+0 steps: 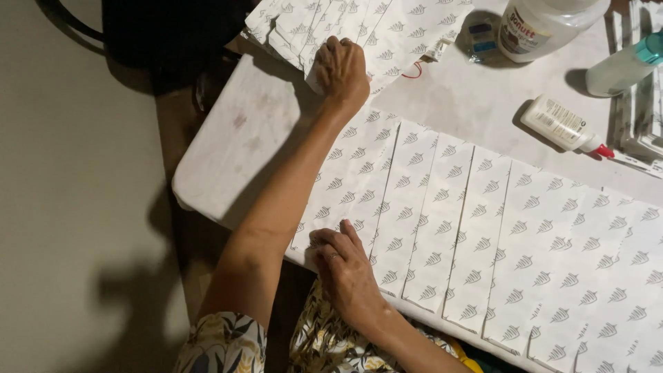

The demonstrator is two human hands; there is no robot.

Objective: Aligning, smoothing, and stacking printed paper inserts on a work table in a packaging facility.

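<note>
- Paper strips: leaf-printed, laid overlapping in a row across the desk, from frame centre to lower right.
- Left hand, upper centre: fingers curled down on the edge of a strip at the loose stack, looks like a pinch on one sheet; thumb hidden, so exact grip unclear.
- Right hand, lower centre: fingers together, pressed flat on the near end of the leftmost strip, holding it down at the desk edge.
- Doing it well, my read: keep the right hand pressure steady so the row doesn't shift; bring one sheet only, edge parallel to the last seam, same overlap as neighbours.
- Risk: glued seams may smear or skew if dragged; lift rather than slide.
- Desk: white, stained, rounded corner at left. Glue bottle lying on its side upper right, big white jar at top, teal-capped bottle far right.
- Room: plain pale floor at left, dim light, hard shadows; dark chair upper left.
</note>
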